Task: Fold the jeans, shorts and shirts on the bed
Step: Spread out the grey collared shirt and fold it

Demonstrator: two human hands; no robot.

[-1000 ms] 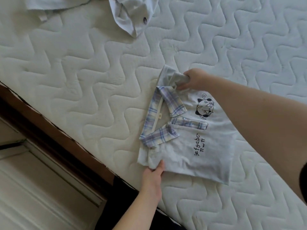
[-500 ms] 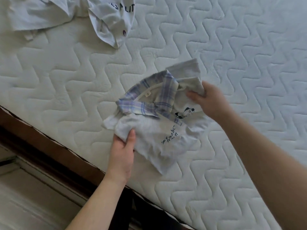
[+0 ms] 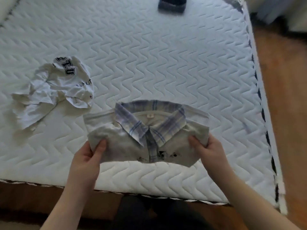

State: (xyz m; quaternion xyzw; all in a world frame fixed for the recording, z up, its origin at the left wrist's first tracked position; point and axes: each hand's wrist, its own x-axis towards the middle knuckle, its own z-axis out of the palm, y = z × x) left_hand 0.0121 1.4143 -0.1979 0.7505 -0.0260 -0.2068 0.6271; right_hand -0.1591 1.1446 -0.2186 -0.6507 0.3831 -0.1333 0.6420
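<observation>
We see a white zigzag-quilted mattress (image 3: 166,63) on a brown wooden bed frame (image 3: 33,195); a crumpled white T-shirt with dark lettering (image 3: 54,90) lies on its left part; a folded dark denim garment (image 3: 172,4) sits at the far edge; can't tell jeans or shorts.

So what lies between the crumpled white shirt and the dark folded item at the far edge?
Only bare quilted mattress separates the white shirt from the dark folded item in the head view.
</observation>
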